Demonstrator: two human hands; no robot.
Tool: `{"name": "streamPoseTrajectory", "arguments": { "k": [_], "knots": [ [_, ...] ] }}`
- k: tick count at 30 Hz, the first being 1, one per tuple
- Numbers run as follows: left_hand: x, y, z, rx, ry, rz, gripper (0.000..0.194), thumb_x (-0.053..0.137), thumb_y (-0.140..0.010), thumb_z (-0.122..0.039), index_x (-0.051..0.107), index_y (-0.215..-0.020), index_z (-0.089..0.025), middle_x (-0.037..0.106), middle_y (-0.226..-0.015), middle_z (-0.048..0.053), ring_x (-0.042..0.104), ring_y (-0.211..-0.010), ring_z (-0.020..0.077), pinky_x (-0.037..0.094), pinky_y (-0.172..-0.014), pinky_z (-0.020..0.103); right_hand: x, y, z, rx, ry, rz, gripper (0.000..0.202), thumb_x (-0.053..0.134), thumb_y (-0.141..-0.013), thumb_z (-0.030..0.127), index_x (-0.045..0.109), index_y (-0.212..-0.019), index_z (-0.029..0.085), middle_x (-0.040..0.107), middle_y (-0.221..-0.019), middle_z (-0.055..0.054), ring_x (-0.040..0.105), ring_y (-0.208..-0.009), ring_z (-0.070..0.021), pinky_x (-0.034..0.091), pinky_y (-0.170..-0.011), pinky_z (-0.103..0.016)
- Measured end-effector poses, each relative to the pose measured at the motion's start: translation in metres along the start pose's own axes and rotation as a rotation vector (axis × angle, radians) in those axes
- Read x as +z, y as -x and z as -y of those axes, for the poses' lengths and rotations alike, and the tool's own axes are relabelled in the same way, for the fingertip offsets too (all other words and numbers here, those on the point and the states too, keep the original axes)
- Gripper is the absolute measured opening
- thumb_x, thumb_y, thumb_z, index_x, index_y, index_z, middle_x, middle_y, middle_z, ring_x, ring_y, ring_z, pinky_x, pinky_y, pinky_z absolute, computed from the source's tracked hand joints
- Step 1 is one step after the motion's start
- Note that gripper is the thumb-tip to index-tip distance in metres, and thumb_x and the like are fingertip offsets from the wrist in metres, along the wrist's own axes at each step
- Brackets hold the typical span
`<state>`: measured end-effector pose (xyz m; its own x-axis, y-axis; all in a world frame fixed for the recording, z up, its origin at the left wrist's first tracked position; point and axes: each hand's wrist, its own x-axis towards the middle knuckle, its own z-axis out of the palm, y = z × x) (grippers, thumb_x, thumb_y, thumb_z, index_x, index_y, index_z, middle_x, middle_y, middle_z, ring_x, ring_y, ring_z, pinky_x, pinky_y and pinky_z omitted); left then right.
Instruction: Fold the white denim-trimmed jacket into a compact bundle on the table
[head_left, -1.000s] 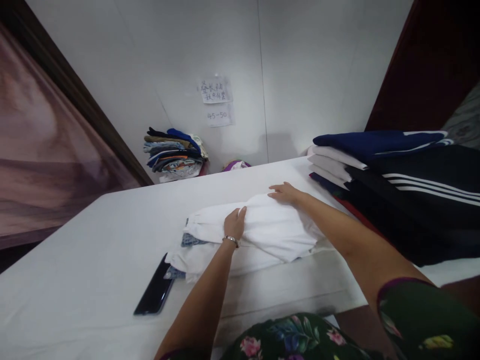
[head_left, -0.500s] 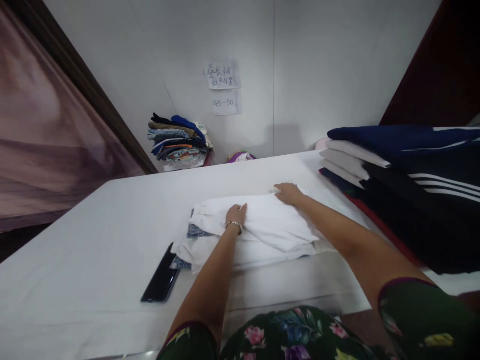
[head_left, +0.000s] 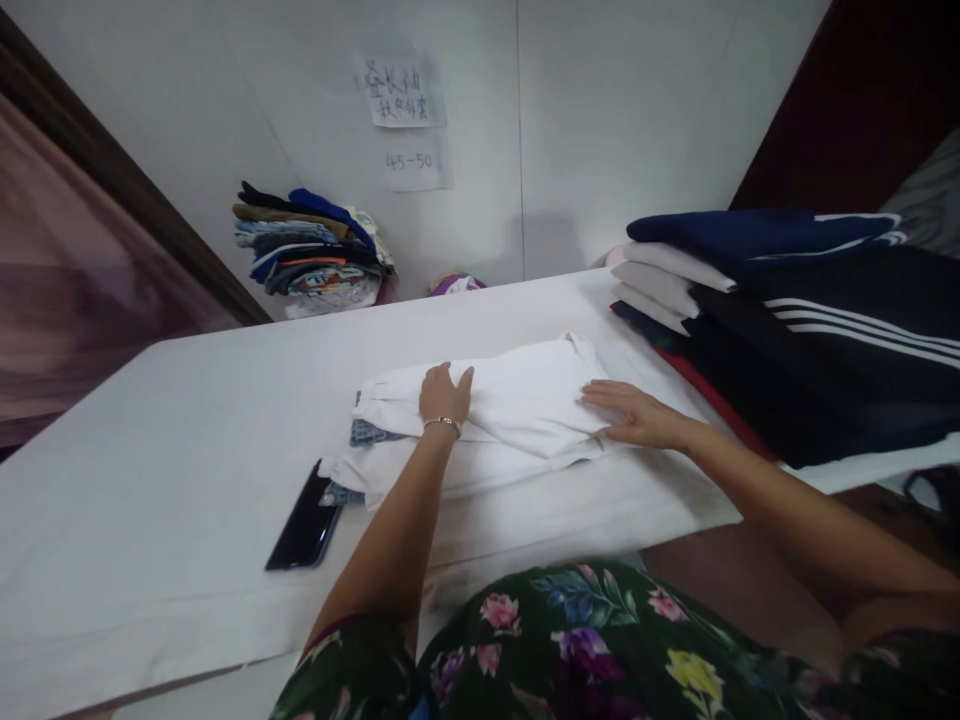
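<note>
Both hands, left hand [head_left: 445, 392] and right hand [head_left: 630, 412], lie spread flat on the folded white garment [head_left: 525, 400] (folds made, smoothing seemingly unfinished).

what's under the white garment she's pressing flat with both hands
Under the folded white garment, beneath the left hand and right hand, a blue patterned cloth peeks out at its left edge, all on the white table. How far that cloth reaches underneath is covered.

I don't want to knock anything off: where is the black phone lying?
The black phone lies flat on the white table, left of the person's left hand, just beside the folded white garment.
</note>
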<state>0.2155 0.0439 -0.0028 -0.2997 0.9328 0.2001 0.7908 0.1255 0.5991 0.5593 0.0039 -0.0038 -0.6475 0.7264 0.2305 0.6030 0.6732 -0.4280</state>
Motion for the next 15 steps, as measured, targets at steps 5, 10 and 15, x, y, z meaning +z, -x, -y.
{"name": "streamPoseTrajectory", "arguments": {
  "k": [5, 10, 15],
  "knots": [
    [0.006, 0.079, -0.036, 0.529, 0.103, 0.109, 0.043, 0.063, -0.079, -0.050, 0.060, -0.112, -0.023, 0.058, -0.120, 0.010, 0.048, -0.117, 0.0291, 0.031, -0.104, 0.042, 0.014, 0.004, -0.005, -0.049, 0.115, -0.027, 0.047, 0.058, -0.085, 0.036, 0.055, -0.131, 0.025, 0.050, -0.139, -0.008, 0.042, -0.131, -0.0272, 0.036, -0.106, -0.049],
    [0.029, 0.105, -0.041, 0.637, -0.196, 0.157, 0.054, 0.069, -0.073, -0.050, 0.054, -0.118, -0.022, 0.055, -0.122, 0.009, 0.049, -0.110, 0.0274, 0.036, -0.095, 0.043, 0.021, -0.006, -0.006, -0.047, 0.126, -0.114, 0.034, 0.044, -0.091, 0.023, 0.064, -0.118, 0.026, 0.065, -0.120, -0.004, 0.060, -0.112, -0.0212, 0.048, -0.097, -0.040],
    [0.030, 0.089, -0.039, 0.592, -0.339, 0.145, 0.033, 0.064, -0.078, -0.030, 0.056, -0.108, -0.020, 0.059, -0.105, 0.008, 0.052, -0.100, 0.0245, 0.035, -0.091, 0.041, 0.023, -0.005, -0.001, 0.016, 0.107, -0.162, 0.035, 0.042, -0.091, 0.023, 0.063, -0.119, 0.030, 0.068, -0.116, 0.001, 0.064, -0.106, -0.0191, 0.053, -0.091, -0.035]
  ]
}}
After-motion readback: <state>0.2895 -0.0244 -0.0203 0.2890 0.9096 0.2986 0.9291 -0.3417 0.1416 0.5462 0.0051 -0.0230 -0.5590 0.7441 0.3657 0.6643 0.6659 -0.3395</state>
